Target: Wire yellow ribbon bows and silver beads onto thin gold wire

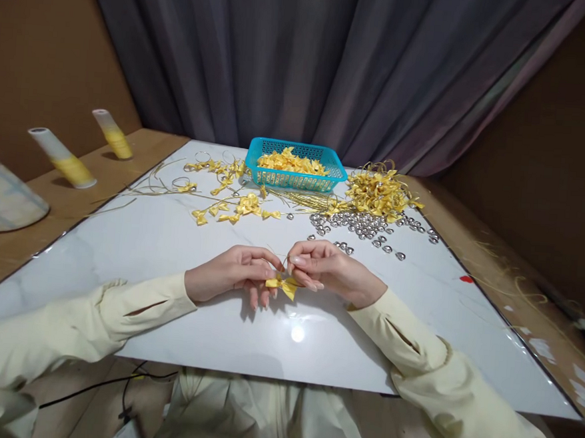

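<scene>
Over the near middle of the white table (170, 250), my left hand (236, 272) pinches a small yellow ribbon bow (286, 287) between thumb and fingers. Just to its right, my right hand (336, 270) has its thumb and forefinger pressed together on a thin gold cord (285, 260) that rises from the bow. The fingertips of both hands almost meet, and they partly hide the bow's centre. Beyond my hands lie several loose yellow bows (248, 204) and many silver heart-shaped rings (367, 225).
A turquoise basket (295, 181) full of yellow bows stands at the back. Right of it is a heap of corded bows (379, 192); gold cords (298, 199) lie in front. Two yellow thread spools (73, 169) and a pale container (3, 195) stand at the left.
</scene>
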`<state>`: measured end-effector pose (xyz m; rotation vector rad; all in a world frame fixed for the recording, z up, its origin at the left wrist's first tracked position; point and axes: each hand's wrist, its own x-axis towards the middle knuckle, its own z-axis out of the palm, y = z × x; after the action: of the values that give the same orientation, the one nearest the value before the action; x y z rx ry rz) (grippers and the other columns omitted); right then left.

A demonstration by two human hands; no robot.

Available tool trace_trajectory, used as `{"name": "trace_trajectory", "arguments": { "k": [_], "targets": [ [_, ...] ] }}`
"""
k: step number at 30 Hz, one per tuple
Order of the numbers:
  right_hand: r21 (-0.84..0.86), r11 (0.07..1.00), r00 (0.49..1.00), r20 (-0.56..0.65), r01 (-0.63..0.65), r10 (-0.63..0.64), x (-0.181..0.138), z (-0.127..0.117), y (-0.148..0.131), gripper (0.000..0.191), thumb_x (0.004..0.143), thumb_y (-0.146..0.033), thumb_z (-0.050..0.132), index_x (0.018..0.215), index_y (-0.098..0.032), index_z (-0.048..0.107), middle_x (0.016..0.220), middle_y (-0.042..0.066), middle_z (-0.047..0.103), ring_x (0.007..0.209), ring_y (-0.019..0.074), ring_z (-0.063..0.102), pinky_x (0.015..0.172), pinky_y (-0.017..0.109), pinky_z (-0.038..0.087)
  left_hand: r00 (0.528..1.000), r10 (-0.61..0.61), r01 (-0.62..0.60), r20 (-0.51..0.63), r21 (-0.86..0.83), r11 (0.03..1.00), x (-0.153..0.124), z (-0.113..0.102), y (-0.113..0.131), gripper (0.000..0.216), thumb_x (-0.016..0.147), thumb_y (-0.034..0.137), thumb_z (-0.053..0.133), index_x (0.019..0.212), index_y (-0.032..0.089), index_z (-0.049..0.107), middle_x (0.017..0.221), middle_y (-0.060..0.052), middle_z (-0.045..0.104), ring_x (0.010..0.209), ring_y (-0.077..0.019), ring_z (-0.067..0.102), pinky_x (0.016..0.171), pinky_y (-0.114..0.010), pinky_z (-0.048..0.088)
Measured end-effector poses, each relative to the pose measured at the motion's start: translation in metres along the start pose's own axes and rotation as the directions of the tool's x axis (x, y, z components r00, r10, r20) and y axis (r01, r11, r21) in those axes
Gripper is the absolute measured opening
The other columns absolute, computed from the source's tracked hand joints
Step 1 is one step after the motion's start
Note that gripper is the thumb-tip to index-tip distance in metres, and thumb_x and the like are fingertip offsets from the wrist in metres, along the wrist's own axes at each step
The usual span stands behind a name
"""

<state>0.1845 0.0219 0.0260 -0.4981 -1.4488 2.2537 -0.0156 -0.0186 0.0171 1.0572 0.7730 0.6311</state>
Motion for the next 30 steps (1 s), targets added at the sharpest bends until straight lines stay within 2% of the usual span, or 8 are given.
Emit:
{"name": "trace_trajectory", "arguments": {
  "k": [4,8,17,24,30],
  "targets": [
    [-0.030,1.000,1.000,-0.027,0.004,-0.005,-0.001,0.000,-0.002,0.011,0.081,-0.018,0.057,0.076,-0.009,0.059,0.048,-0.003,0.053,0.039,0.0031,0.039,0.042,0.018,0.021,1.000,0.022,-0.022,-0.005,0.023,1.000,-0.001,0.001,0.000,0.022,0.075,0.022,0.064,0.091,0.011,0.055,0.056,0.001,0.060,0.042,-0.0079,0.053,0.043,-0.018,0.045],
    [-0.063,0.998,0.999,-0.043,0.024,-0.027,-0.003,0.000,-0.005,0.011,0.080,-0.018,0.058,0.075,-0.009,0.060,0.047,-0.003,0.052,0.040,0.0033,0.039,0.042,0.019,0.020,0.999,0.042,-0.041,-0.006,0.072,0.997,-0.001,0.000,0.000,0.017,0.076,0.022,0.062,0.088,0.011,0.055,0.054,0.002,0.058,0.039,-0.0057,0.049,0.041,-0.016,0.039],
    [-0.136,0.990,0.997,-0.055,0.042,-0.050,-0.004,-0.002,-0.006,0.014,0.076,-0.022,0.063,0.071,-0.009,0.061,0.044,-0.004,0.052,0.038,0.0046,0.040,0.044,0.021,0.021,0.997,0.076,-0.072,-0.018,0.169,0.983,-0.002,-0.004,-0.002,0.018,0.076,0.023,0.061,0.089,0.011,0.056,0.057,0.002,0.057,0.040,-0.0048,0.046,0.042,-0.017,0.036],
    [-0.172,0.984,0.998,-0.033,0.039,-0.046,-0.007,-0.007,-0.007,0.015,0.076,-0.023,0.063,0.069,-0.010,0.062,0.044,-0.003,0.052,0.038,0.0048,0.040,0.044,0.022,0.020,0.983,0.167,-0.147,-0.073,0.217,0.965,-0.006,-0.001,0.003,0.016,0.073,0.023,0.064,0.083,0.011,0.058,0.052,0.004,0.053,0.040,-0.0040,0.042,0.041,-0.016,0.032],
    [-0.190,0.982,1.000,-0.007,0.022,-0.024,-0.007,-0.013,-0.008,0.017,0.077,-0.023,0.062,0.068,-0.010,0.060,0.046,-0.002,0.052,0.041,0.0055,0.041,0.047,0.022,0.026,0.967,0.239,-0.207,-0.089,0.272,0.940,-0.010,0.001,0.002,0.018,0.072,0.023,0.063,0.085,0.012,0.057,0.053,0.004,0.052,0.040,-0.0043,0.042,0.041,-0.016,0.034]
  ]
}}
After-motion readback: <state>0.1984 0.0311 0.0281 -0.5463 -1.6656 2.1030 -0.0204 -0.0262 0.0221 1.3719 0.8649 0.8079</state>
